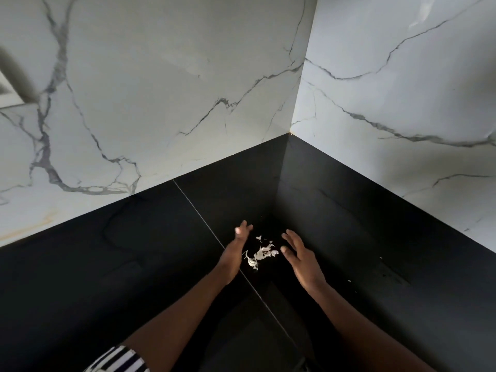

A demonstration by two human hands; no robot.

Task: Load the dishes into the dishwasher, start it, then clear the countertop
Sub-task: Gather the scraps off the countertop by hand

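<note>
Countertop-clearing step; left hand [236,251] and right hand [298,253] flank pale peel scraps [261,253] on black countertop [349,224], fingers straight, holding nothing; next, likely cup scraps together.

We find no text, label, brand, number or sign to read, neither on the black counter [107,264], nor on the veined marble walls [161,89] behind the counter, the pale scraps [261,253] on it, or the striped sleeve [118,359] at its near edge.
</note>
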